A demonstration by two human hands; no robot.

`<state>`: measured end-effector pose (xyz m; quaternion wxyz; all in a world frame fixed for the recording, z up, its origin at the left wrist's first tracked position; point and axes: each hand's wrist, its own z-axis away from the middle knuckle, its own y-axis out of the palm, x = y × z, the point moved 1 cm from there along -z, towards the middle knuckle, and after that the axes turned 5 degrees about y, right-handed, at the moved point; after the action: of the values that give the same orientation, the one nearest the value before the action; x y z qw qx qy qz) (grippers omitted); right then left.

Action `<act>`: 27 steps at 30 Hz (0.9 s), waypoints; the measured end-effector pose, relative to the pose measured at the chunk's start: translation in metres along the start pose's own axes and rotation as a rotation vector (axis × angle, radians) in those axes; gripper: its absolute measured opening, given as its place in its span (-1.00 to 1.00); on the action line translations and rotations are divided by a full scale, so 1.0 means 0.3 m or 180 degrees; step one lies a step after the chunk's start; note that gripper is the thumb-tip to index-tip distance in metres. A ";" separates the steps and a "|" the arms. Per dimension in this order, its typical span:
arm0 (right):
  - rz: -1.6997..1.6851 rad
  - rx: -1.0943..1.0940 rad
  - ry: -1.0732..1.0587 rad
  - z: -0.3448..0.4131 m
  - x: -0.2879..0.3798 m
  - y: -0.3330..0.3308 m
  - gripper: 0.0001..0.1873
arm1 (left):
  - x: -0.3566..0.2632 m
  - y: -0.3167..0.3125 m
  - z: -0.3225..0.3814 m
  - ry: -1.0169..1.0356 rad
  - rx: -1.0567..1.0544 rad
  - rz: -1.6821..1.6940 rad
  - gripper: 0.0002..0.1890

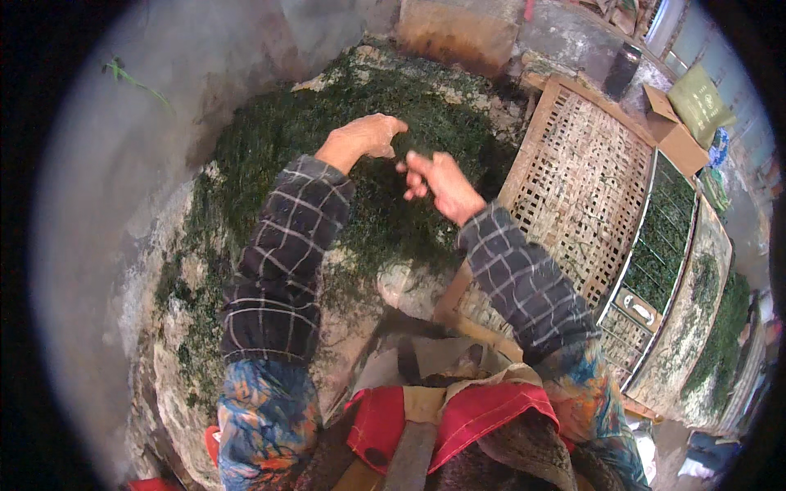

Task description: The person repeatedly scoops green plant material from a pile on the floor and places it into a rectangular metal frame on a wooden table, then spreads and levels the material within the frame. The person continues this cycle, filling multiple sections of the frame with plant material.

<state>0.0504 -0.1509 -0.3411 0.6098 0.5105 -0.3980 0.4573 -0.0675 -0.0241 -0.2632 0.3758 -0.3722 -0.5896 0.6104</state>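
Dark green loose leaves (pixel 288 132), perhaps tea, lie in a broad layer on a pale, stained cloth or sheet (pixel 405 285) before me. My left hand (pixel 368 138) hovers over the middle of the leaves, thumb and fingers apart, and no object shows in it. Close to its right, my right hand (pixel 443 184) has its fingers loosely bent with gaps between them. Nothing can be made out in that hand either; its fingertips are blurred. The hands do not touch each other.
At right stands a wood-framed woven bamboo tray (pixel 577 178) with leaf bits. Beside it a narrow frame (pixel 663 227) holds more leaves. Farther back are a cardboard box (pixel 678 138) and a green package (pixel 700 101). A grey wall or floor (pixel 153 141) borders the left.
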 end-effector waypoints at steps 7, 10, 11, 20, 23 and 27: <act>-0.0155 0.0043 -0.0110 0.001 0.258 0.033 -0.64 | -0.110 -0.184 0.264 0.1106 -0.2510 -0.1200 -0.85; -0.0161 0.0404 -0.0270 0.001 0.485 0.060 -0.71 | -0.180 -0.274 0.287 0.1487 -0.3064 -0.1449 -0.74; -0.0347 0.0547 -0.0535 0.007 0.573 0.075 -0.75 | -0.194 -0.295 0.279 0.1542 -0.3225 -0.1457 -0.72; -0.0228 0.0000 -0.0933 0.083 0.923 0.098 -0.71 | -0.249 0.108 -0.011 0.0136 -0.2128 0.0056 -0.50; -0.0297 0.0260 -0.0361 0.061 0.788 0.003 -0.71 | -0.324 0.465 0.083 0.0229 -0.2114 0.0040 -0.46; -0.0716 -0.0320 -0.0595 0.032 0.806 -0.072 -0.69 | -0.309 0.749 0.259 -0.0243 -0.1326 0.0986 -0.70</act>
<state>0.1352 -0.1250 -0.1148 0.6422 0.5610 -0.4157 0.3161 -0.1010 -0.1465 -0.4846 0.1706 -0.5040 -0.6523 0.5397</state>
